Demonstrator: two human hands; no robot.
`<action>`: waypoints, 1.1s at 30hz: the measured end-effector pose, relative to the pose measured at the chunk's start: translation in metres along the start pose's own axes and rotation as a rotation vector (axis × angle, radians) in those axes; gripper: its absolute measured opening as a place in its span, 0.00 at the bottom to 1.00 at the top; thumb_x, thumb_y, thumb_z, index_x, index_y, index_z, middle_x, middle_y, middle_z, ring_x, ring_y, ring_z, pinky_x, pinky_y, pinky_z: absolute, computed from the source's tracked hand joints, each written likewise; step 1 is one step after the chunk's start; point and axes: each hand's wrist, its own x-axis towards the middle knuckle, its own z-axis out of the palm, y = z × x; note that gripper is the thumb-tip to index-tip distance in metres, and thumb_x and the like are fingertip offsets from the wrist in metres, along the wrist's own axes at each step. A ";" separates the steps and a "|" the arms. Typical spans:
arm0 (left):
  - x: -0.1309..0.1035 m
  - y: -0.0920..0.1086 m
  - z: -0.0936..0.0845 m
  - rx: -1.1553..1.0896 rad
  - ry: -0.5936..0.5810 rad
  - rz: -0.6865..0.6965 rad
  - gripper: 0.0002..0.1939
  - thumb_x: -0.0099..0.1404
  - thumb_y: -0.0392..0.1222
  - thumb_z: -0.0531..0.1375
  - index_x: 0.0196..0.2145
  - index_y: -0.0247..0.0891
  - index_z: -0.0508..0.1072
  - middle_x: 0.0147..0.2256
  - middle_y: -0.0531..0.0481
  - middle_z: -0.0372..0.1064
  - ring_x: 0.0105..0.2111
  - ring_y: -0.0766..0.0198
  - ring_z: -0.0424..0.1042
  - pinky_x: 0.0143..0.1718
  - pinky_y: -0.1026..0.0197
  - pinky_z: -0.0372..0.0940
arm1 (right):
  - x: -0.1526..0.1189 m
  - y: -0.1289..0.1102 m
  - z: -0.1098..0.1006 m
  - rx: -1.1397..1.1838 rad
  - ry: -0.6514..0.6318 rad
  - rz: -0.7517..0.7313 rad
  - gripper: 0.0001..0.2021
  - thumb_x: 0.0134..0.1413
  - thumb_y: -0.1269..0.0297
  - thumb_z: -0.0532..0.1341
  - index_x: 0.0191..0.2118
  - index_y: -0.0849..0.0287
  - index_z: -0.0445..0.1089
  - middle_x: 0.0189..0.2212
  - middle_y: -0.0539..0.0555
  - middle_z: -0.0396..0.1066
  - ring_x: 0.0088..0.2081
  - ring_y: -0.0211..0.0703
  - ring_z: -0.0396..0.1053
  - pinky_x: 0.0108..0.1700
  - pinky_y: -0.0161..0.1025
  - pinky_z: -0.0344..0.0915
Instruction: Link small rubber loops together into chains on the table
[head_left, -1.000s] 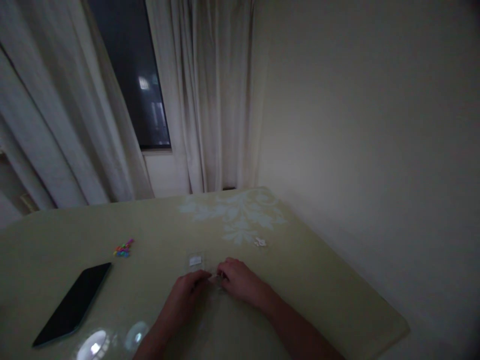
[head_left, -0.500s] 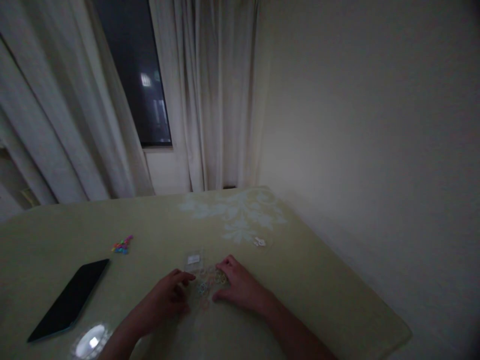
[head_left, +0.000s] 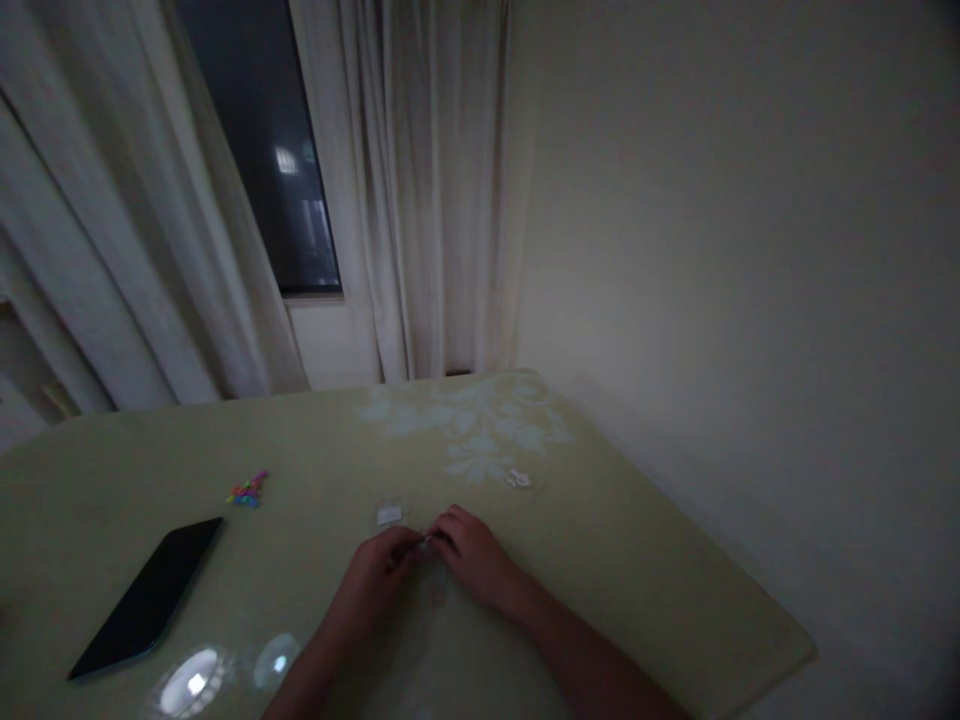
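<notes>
Seen from the wearer's head, two bare hands meet over a pale green surface (head_left: 637, 580) in a dim room. The left hand (head_left: 379, 570) and the right hand (head_left: 476, 555) are both pinched, thumbs and fingers drawn together, gripping a small pale item (head_left: 428, 539) between them at the fingertips, near the middle of the surface. It is too small and blurred to identify.

Just beyond the left hand lies a clear flat packet (head_left: 403, 511) bearing a white label (head_left: 389, 515); any writing there is too small to read, and the contents of the packet cannot be made out. A faint patch (head_left: 439, 592), see-through or nearly so, shows just below the fingertips, too indistinct to name.

To the left sits a loose heap of small bright pieces (head_left: 246, 490) in pink, orange, green, blue and purple. Nearer the wearer is a black tablet-like slab (head_left: 150, 598), its face dark. Beyond the right hand rest some small white pieces (head_left: 518, 478), near a pale leafy pattern (head_left: 484, 425) on the surface. Two bright round reflections (head_left: 193, 683) shine at lower left. Behind, pale curtains (head_left: 439, 200) flank a dark window (head_left: 262, 140).
</notes>
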 end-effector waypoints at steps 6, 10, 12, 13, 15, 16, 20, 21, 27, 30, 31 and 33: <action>-0.029 -0.022 -0.060 -0.003 -0.204 -0.163 0.21 0.56 0.46 0.63 0.48 0.41 0.78 0.42 0.47 0.78 0.41 0.53 0.75 0.43 0.57 0.69 | -0.001 0.008 -0.019 0.078 -0.009 -0.022 0.10 0.65 0.68 0.63 0.50 0.58 0.77 0.45 0.55 0.76 0.48 0.44 0.73 0.54 0.38 0.65; -0.041 -0.026 -0.075 0.061 -0.287 -0.223 0.25 0.46 0.37 0.64 0.45 0.41 0.75 0.38 0.51 0.74 0.39 0.57 0.73 0.40 0.60 0.68 | -0.010 0.010 -0.024 0.016 -0.128 -0.026 0.38 0.42 0.52 0.78 0.61 0.55 0.70 0.57 0.59 0.68 0.59 0.53 0.65 0.62 0.45 0.61; -0.036 -0.023 -0.069 0.068 -0.270 -0.220 0.21 0.46 0.36 0.62 0.41 0.40 0.74 0.35 0.52 0.73 0.36 0.57 0.73 0.37 0.61 0.67 | -0.012 0.008 -0.020 -0.012 -0.138 -0.027 0.42 0.40 0.47 0.78 0.62 0.55 0.68 0.59 0.60 0.66 0.61 0.55 0.62 0.64 0.47 0.59; -0.032 -0.021 -0.063 0.059 -0.252 -0.212 0.18 0.46 0.37 0.61 0.39 0.40 0.74 0.34 0.52 0.73 0.36 0.57 0.73 0.38 0.60 0.67 | -0.012 0.006 -0.016 -0.023 -0.130 -0.029 0.40 0.44 0.46 0.76 0.62 0.56 0.69 0.58 0.60 0.66 0.60 0.55 0.62 0.64 0.47 0.59; -0.022 -0.018 -0.047 -0.009 -0.218 -0.170 0.14 0.48 0.38 0.61 0.36 0.39 0.74 0.35 0.50 0.75 0.38 0.56 0.75 0.40 0.59 0.69 | -0.010 0.002 -0.008 -0.032 -0.105 -0.045 0.33 0.52 0.47 0.73 0.61 0.56 0.69 0.56 0.60 0.67 0.59 0.54 0.63 0.62 0.46 0.61; -0.017 -0.016 -0.037 -0.057 -0.197 -0.139 0.14 0.51 0.39 0.61 0.37 0.39 0.75 0.36 0.48 0.76 0.39 0.55 0.76 0.41 0.59 0.69 | -0.009 0.000 -0.003 -0.035 -0.098 -0.056 0.29 0.56 0.50 0.71 0.60 0.56 0.69 0.55 0.59 0.67 0.57 0.52 0.64 0.61 0.45 0.62; -0.002 -0.013 -0.001 -0.140 -0.044 0.021 0.12 0.59 0.42 0.61 0.40 0.39 0.77 0.41 0.44 0.77 0.41 0.54 0.77 0.43 0.58 0.71 | -0.004 -0.002 0.007 -0.095 -0.073 -0.068 0.14 0.65 0.62 0.65 0.54 0.56 0.72 0.51 0.57 0.69 0.54 0.48 0.67 0.58 0.42 0.64; -0.001 -0.013 0.004 -0.123 -0.022 0.048 0.11 0.61 0.42 0.60 0.41 0.40 0.78 0.41 0.43 0.77 0.41 0.55 0.77 0.43 0.58 0.71 | -0.003 -0.001 0.006 -0.121 -0.068 -0.060 0.11 0.66 0.65 0.63 0.52 0.56 0.73 0.50 0.57 0.69 0.53 0.48 0.67 0.57 0.41 0.64; -0.007 -0.019 -0.002 0.092 0.036 0.018 0.17 0.61 0.41 0.60 0.47 0.38 0.80 0.42 0.43 0.76 0.34 0.57 0.76 0.38 0.58 0.70 | -0.005 0.010 -0.014 -0.173 -0.021 0.034 0.11 0.66 0.61 0.64 0.51 0.58 0.73 0.49 0.58 0.70 0.51 0.49 0.68 0.56 0.43 0.65; -0.012 -0.021 -0.006 0.122 0.015 -0.017 0.22 0.59 0.40 0.62 0.52 0.37 0.78 0.47 0.41 0.75 0.33 0.58 0.76 0.38 0.58 0.70 | -0.007 0.014 -0.022 -0.135 -0.018 0.049 0.21 0.60 0.56 0.69 0.55 0.59 0.72 0.52 0.59 0.69 0.53 0.51 0.68 0.58 0.44 0.64; -0.013 -0.020 -0.005 0.112 0.007 -0.012 0.23 0.59 0.39 0.62 0.53 0.37 0.77 0.49 0.40 0.74 0.34 0.58 0.76 0.38 0.58 0.71 | -0.008 0.015 -0.023 -0.116 -0.029 0.040 0.25 0.57 0.55 0.71 0.57 0.59 0.71 0.53 0.60 0.68 0.54 0.52 0.67 0.59 0.44 0.64; -0.012 -0.017 0.000 0.072 -0.008 0.028 0.22 0.61 0.39 0.61 0.54 0.38 0.77 0.51 0.40 0.73 0.34 0.59 0.76 0.39 0.58 0.71 | -0.008 0.016 -0.025 -0.074 -0.061 0.017 0.32 0.50 0.53 0.74 0.59 0.59 0.70 0.54 0.59 0.67 0.55 0.52 0.66 0.60 0.43 0.63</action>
